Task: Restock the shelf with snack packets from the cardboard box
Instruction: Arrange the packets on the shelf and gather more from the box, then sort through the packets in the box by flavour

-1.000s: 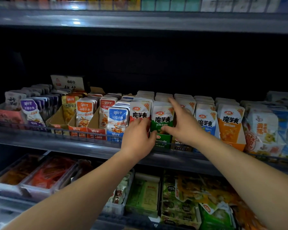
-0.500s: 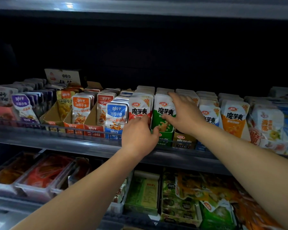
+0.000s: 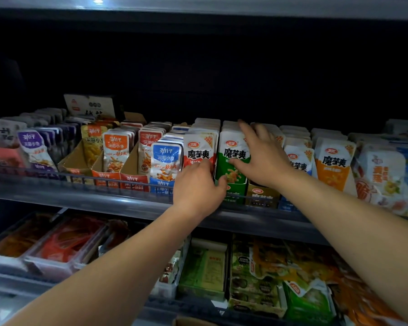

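Observation:
Rows of upright snack packets fill the middle shelf [image 3: 80, 192]. My right hand [image 3: 262, 156] lies with fingers spread over the top of the green packet row [image 3: 231, 175] and the row to its right, its thumb on the front green packet. Lower and to the left, my left hand [image 3: 198, 187] rests against the front of the red-and-white packet row [image 3: 198, 149]. Its fingertips touch that packet's lower part and its thumb touches the green row's carton. A brown cardboard edge [image 3: 190, 322] shows at the bottom of the view.
Blue [image 3: 166, 161], orange [image 3: 116, 149] and purple [image 3: 33, 147] packet rows stand to the left in cardboard trays. Orange-and-white packets [image 3: 332, 165] stand to the right. A lower shelf holds clear bins [image 3: 64, 245] and green packets [image 3: 306, 302]. A low rail runs along the shelf front.
My right hand slid from the front of the row up onto the packet tops, fingers spread wider. My left hand stayed at the front of the red-and-white row. The camera moved closer.

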